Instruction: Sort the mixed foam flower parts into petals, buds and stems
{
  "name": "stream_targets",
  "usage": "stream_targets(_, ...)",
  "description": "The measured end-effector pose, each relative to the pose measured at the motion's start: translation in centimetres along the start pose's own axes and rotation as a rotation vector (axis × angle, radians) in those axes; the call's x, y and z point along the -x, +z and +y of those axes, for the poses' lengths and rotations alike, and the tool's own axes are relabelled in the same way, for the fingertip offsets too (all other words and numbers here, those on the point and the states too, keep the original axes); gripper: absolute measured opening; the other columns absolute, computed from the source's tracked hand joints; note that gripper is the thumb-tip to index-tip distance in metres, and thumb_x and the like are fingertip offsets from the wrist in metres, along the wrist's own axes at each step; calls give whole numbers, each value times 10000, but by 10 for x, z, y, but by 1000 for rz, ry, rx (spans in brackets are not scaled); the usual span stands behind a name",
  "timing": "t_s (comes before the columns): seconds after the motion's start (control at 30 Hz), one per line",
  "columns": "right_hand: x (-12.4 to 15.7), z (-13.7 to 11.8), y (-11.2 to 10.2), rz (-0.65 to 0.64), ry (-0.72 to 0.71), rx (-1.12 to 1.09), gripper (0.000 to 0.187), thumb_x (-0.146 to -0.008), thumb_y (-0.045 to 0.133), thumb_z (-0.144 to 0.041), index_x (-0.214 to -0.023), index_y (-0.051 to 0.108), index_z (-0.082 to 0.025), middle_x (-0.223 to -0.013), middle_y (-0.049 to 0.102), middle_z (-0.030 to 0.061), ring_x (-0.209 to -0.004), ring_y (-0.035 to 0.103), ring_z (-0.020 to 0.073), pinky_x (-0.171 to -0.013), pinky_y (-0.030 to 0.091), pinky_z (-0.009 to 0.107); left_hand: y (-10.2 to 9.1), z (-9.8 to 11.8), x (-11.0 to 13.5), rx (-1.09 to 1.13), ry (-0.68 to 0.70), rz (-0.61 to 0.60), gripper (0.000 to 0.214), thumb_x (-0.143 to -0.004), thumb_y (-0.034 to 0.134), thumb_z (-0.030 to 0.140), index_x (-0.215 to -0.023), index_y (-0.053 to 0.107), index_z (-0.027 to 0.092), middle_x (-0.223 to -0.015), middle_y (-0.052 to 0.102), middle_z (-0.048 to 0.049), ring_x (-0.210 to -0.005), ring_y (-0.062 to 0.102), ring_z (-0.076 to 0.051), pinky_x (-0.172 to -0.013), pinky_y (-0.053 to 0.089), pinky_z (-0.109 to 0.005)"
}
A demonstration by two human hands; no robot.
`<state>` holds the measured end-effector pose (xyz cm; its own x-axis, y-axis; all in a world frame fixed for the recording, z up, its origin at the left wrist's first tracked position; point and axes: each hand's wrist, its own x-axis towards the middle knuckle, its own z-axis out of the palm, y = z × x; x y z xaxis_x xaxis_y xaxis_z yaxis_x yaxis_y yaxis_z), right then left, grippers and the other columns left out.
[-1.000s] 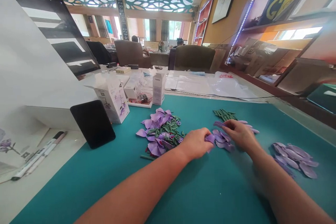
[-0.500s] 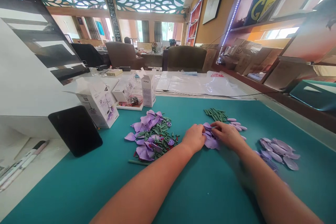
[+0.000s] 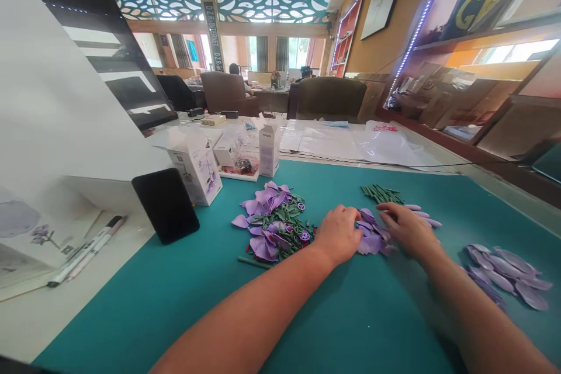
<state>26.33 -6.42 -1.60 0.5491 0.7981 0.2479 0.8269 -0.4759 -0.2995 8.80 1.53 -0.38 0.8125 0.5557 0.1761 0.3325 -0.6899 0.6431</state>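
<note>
A small cluster of purple flower petals (image 3: 371,241) lies on the green mat between my two hands. My left hand (image 3: 338,236) is curled at the cluster's left edge, its fingertips and thumb closed on petals there. On the other side, my right hand (image 3: 405,227) has its fingers slightly apart, near the cluster, with nothing visible in it. Left of my left hand lies a mixed heap of purple petals (image 3: 267,201), green leaf parts (image 3: 289,219) and small purple rings. Beyond my right hand sit a pile of green stems (image 3: 382,193) and some slim lilac pieces (image 3: 427,216).
Larger lilac petals (image 3: 506,269) form a pile at the right. At the left, a black tablet (image 3: 165,205) leans by an open white box (image 3: 197,166); a second box (image 3: 269,151) stands behind. Pens (image 3: 87,254) lie far left. Plastic sheets (image 3: 324,139) cover the back edge.
The view has swung left, so everything appears further right. My right hand has drawn a little away from the petal cluster; my left hand stays at its edge.
</note>
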Motion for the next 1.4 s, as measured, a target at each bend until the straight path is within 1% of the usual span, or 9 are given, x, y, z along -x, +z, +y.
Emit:
stream_targets(0.1, 4, -14, -3, 46, -26, -67, 361, -816, 401, -379, -1003, 659, -210, -924, 705, 80, -864, 641, 257, -718, 457, 351, -27, -6, 14, 139, -2, 130, 216, -810, 532, 197, -1016, 597, 187, -1070, 592, -73, -966, 558, -205, -901, 427, -309)
stream_targets(0.27, 10, -54, 1, -23, -193, -231, 295, -808, 435, -369, -926, 669, -235, -888, 708, 41, -782, 640, 209, -674, 465, 308, -81, -37, 36, 443, -173, 417, 87, -780, 559, 157, -850, 604, 183, -872, 624, -29, -765, 548, -132, -763, 442, -257)
stream_targets(0.4, -6, -95, 10, -101, -330, -192, 274, -838, 432, -322, -934, 672, -232, -903, 706, 31, -811, 636, 188, -693, 458, 282, -106, -68, 51, 980, -384, 566, 30, -757, 581, 179, -784, 576, 168, -718, 580, -2, -537, 446, -69, -477, 346, -185)
stream_targets(0.5, -29, -126, 24, -136, -379, -104, 260, -848, 447, -276, -946, 682, -225, -916, 707, 27, -833, 631, 171, -725, 447, 258, -109, -85, 61, 1232, -487, 599, 79, -743, 588, 194, -792, 532, 169, -643, 539, 21, -452, 389, -49, -392, 242, -168)
stream_targets(0.67, -65, -165, 57, -183, -405, 13, 283, -844, 469, -240, -1015, 692, -211, -1018, 693, 47, -938, 612, 174, -790, 425, 240, -106, -101, 66, 1324, -510, 601, 100, -752, 584, 226, -796, 517, 167, -593, 510, 39, -406, 370, -37, -375, 237, -159)
stream_targets(0.87, -88, -187, 83, -239, -407, 85, 310, -804, 513, -245, -1050, 699, -208, -1082, 683, 67, -1006, 593, 201, -816, 409, 244, -106, -104, 64, 1380, -490, 545, 119, -745, 609, 254, -755, 543, 155, -578, 533, 29, -387, 376, -34, -363, 237, -156)
stream_targets(1.2, -90, -197, 97, -248, -318, 57, 212, -744, 542, -228, -844, 728, -207, -878, 719, 71, -809, 621, 203, -615, 372, 255, -112, -105, 65, 1401, -491, 556, 83, -803, 539, 214, -747, 544, 153, -560, 524, 28, -385, 379, -38, -365, 263, -163)
stream_targets(1.3, -85, -196, 92, -220, -276, -16, 208, -780, 535, -304, -816, 711, -199, -839, 707, 74, -770, 605, 203, -591, 355, 264, -113, -105, 65, 1400, -501, 553, 88, -808, 546, 213, -741, 543, 155, -565, 523, 29, -391, 385, -38, -372, 276, -164)
stream_targets(1.4, -79, -196, 82, -207, -226, -124, 333, -818, 492, -461, -790, 688, -193, -745, 677, 56, -703, 578, 184, -564, 351, 262, -113, -106, 65, 1397, -508, 554, 91, -804, 565, 212, -736, 541, 157, -565, 522, 32, -393, 387, -37, -375, 287, -165)
